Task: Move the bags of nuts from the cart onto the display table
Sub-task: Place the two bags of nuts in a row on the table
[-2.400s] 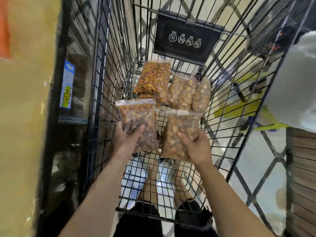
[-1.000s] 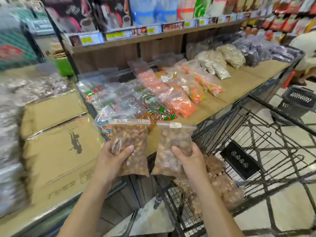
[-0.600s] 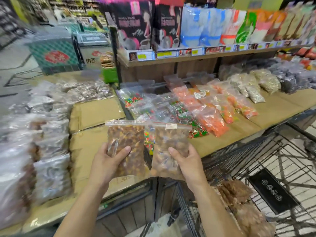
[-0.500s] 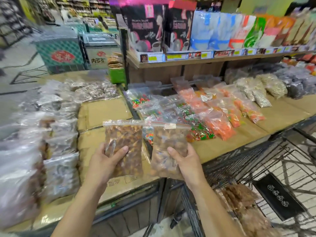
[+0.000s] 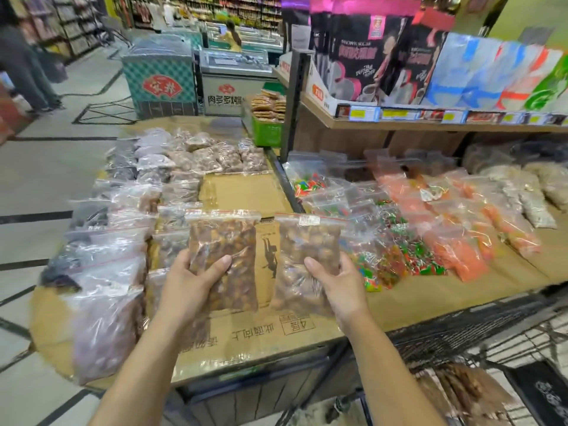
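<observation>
Two clear zip-top plastic bags of brown nuts hang in front of me, one per hand, both above the cardboard-covered display desk (image 5: 246, 192) and not touching it. My left hand (image 5: 187, 281) pinches the darker-nut bag (image 5: 224, 238) low on its side. Its thumb (image 5: 219, 265) is pressed across the front, and the fingers are tucked behind, out of sight. My right hand (image 5: 341, 284) pinches the paler-nut bag (image 5: 307, 244), the one with the white label, in the same way. A bare strip of cardboard lies below and between the bags. It is flanked on the left by rows of clear bagged goods (image 5: 129, 229) and on the right by bags of bright sweets (image 5: 399, 250). I judge that strip to be the landing spot. I would lower each bag bottom edge first, lay it flat with the zip end away from me to match the rows, and only then ease the thumbs off. The loose nuts will probably slump and the film looks slippery, so a drop could send a bag sliding. I would keep both clear of the near edge, above the black wire cart (image 5: 461, 333), where more nut bags (image 5: 461, 392) wait.
</observation>
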Available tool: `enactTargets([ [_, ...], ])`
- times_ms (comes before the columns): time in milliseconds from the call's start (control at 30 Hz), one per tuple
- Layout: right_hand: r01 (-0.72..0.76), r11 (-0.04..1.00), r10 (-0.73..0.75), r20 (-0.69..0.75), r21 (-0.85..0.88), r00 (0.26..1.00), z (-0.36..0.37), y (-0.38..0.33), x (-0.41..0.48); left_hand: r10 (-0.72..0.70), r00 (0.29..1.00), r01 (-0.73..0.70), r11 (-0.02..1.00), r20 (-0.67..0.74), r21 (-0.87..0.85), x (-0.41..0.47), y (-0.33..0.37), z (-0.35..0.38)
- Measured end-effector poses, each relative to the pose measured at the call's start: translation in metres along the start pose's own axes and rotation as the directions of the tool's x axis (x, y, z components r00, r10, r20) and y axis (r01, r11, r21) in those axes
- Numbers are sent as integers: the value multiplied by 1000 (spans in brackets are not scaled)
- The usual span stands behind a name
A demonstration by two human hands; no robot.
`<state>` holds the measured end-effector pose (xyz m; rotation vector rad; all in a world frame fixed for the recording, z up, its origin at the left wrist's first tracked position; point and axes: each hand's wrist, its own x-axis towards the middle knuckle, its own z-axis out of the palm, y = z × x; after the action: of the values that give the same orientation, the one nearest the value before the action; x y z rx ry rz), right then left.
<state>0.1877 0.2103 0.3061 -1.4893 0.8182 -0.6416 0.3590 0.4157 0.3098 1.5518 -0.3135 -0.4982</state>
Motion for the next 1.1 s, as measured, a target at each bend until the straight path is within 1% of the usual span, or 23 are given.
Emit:
enactTargets([
  [67,7,1000,-7,24,-13,1000,7,-1,9,22,1000,-22,1000,5,-21,5,1,-3],
  [133,3,1000,-2,35,-22,999,12,0,22,12,999,-14,999,-36,-51,14,-4,-6],
  [233,-15,1000,14,63,10,998,17,2,42,-26,999,24,996,-21,-83,28,-4,-3],
  [367,-8,1000,5,117,23,993,22,3,79,-27,993,23,999,-115,-30,52,-2,10],
  [467,-16,1000,13,145,17,989,25,2,113,21,981,-17,1000,-192,22,71,1,22],
  [600,-3,1000,0,186,17,982,23,-1,159,-18,970,28,999,-243,34,108,5,33],
  [700,8,1000,-10,209,13,978,21,-3,189,-11,954,47,992,-299,114,129,15,44],
  [767,7,1000,-7,221,-3,975,22,-4,208,17,951,30,989,-309,146,140,21,53],
  [833,13,1000,-7,226,-23,974,24,-5,224,10,951,21,995,-309,98,153,24,60],
  [1000,23,998,-9,250,-53,968,34,-9,259,0,952,19,998,-307,61,189,26,68],
  [1100,32,997,-14,244,-68,970,45,-12,279,24,953,10,994,-304,109,213,23,66],
])
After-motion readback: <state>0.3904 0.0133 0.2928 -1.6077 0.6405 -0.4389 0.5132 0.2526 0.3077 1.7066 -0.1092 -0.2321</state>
